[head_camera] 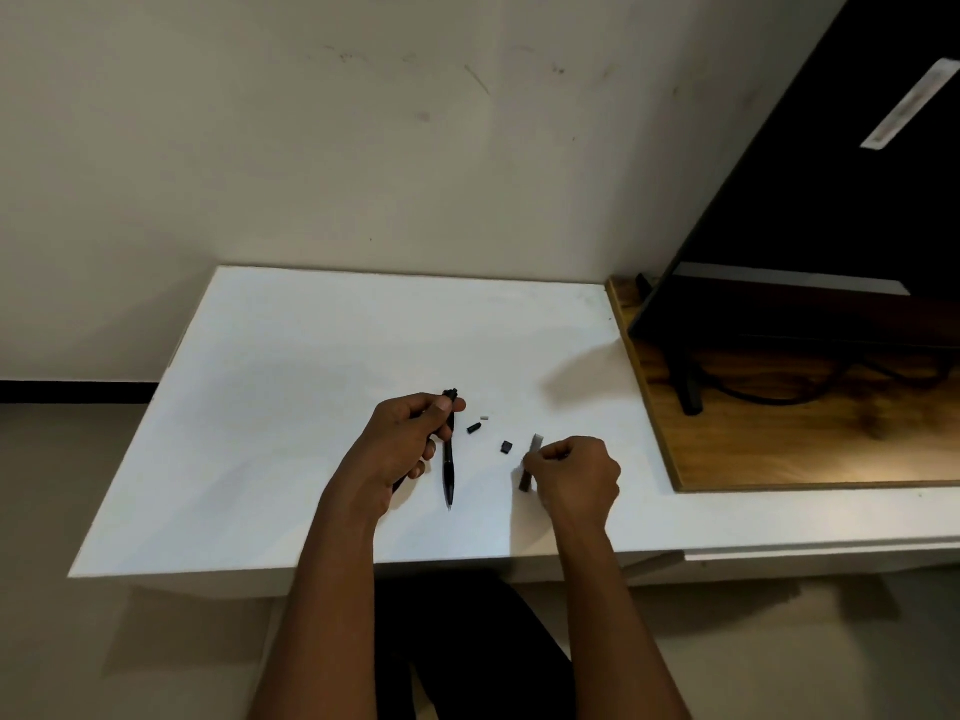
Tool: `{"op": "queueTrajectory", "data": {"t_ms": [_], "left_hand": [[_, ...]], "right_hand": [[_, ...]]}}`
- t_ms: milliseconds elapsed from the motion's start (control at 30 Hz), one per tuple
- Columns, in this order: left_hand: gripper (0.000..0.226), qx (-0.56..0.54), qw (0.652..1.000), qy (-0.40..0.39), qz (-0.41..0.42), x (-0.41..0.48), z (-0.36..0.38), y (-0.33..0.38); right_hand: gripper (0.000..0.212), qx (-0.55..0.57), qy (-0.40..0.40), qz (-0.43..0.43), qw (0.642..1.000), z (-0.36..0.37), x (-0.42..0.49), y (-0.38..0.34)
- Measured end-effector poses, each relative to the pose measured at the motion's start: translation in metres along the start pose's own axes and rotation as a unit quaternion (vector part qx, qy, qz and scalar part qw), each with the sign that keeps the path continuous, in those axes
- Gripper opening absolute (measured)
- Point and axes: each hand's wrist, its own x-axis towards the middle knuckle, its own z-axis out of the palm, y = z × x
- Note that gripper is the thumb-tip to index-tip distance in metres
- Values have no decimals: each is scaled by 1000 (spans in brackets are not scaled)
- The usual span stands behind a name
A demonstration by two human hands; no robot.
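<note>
My left hand point(410, 439) grips a black mechanical pencil point(449, 470) near its top end, with the tip pointing toward me just over the white table point(291, 387). My right hand point(576, 475) pinches a slim grey-brown case point(529, 467), which looks like a lead container, tilted upright on the table. Between the hands lie three small loose parts: a black cap point(473, 428), a tiny white piece point(485, 418) and a small dark block point(507, 447).
A dark monitor point(831, 200) on a stand point(688, 392) sits on a wooden board point(779, 449) at the right, with a cable behind it. A pale wall rises behind the table. My dark trousers point(467, 641) show below the table's front edge.
</note>
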Motion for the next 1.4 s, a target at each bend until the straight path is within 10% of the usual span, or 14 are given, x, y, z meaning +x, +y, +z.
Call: {"op": "queueTrajectory", "data": {"t_ms": [400, 733, 1400], "left_hand": [[21, -37, 994, 92, 45, -76, 40, -15], [11, -3, 986, 161, 38, -106, 56, -31], [4, -26, 987, 137, 81, -60, 36, -14]], "right_hand": [[9, 103, -47, 29, 993, -13, -34, 15], [22, 453, -169, 14, 875, -47, -85, 16], [9, 513, -211, 76, 828, -32, -43, -4]]}}
